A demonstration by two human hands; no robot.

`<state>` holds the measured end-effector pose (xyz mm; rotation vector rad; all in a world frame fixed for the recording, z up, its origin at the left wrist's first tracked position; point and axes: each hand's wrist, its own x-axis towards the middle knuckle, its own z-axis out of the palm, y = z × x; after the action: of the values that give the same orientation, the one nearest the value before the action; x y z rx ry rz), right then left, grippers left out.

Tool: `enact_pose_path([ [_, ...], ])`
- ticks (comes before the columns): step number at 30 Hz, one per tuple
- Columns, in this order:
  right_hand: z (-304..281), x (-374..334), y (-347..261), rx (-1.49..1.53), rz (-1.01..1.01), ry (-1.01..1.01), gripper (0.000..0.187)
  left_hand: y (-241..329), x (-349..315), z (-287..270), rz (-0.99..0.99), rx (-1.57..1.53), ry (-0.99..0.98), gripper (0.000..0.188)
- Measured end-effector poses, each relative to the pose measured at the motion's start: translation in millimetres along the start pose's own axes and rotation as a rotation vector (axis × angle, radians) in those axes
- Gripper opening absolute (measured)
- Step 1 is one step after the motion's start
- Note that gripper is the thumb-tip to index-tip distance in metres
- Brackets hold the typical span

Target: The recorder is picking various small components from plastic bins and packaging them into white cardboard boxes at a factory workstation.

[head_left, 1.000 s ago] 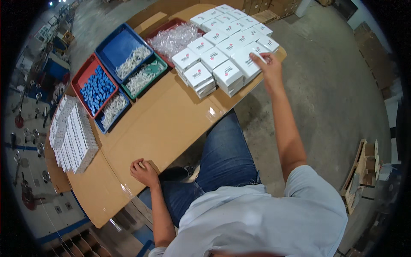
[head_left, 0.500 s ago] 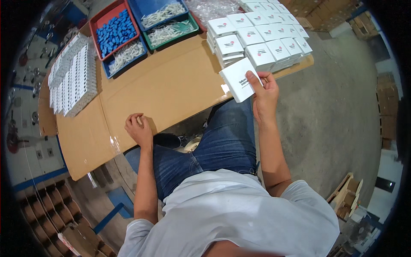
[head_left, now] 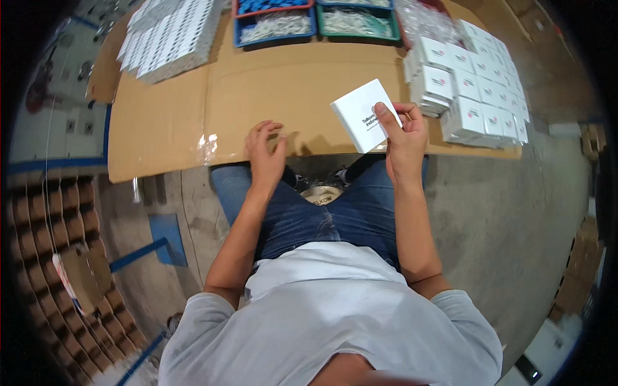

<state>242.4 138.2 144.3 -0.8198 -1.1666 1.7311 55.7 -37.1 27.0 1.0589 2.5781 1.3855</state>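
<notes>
A flat white square box (head_left: 364, 118) with small dark print is pinched in my right hand (head_left: 407, 138), thumb on top and fingers beneath its right side. It is held tilted above the near edge of the cardboard-covered table (head_left: 283, 96). To its left, my left hand (head_left: 265, 151) hovers at the table's edge, fingers loosely curved and apart, with nothing in them. Beyond my right hand, at the table's right end, stand stacks of similar white boxes (head_left: 479, 87).
Rows of small white items (head_left: 170, 42) are stacked at the far left. Along the far edge sit a green tray (head_left: 360, 36) and a blue tray (head_left: 275, 40) of small white pieces, a red tray (head_left: 270, 9) of blue pieces, and clear plastic bags (head_left: 426, 24). Cardboard dividers (head_left: 58, 238) lie lower left.
My view has swung left. My left hand has moved right, closer to the white box, and its fingers have spread somewhat. My right hand still grips the box.
</notes>
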Motion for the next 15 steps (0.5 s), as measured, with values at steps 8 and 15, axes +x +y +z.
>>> enact_pose_path([
  [8,77.3,-9.3,34.1,-0.025,0.068,-0.253,0.028,49.0,-25.3,-38.4,-0.435,-1.163,-0.234,0.048],
  [15,86.4,-26.7,60.6,-0.111,0.119,-0.311,0.025,80.2,-34.5,-46.8,-0.625,-1.31,-0.165,0.06],
])
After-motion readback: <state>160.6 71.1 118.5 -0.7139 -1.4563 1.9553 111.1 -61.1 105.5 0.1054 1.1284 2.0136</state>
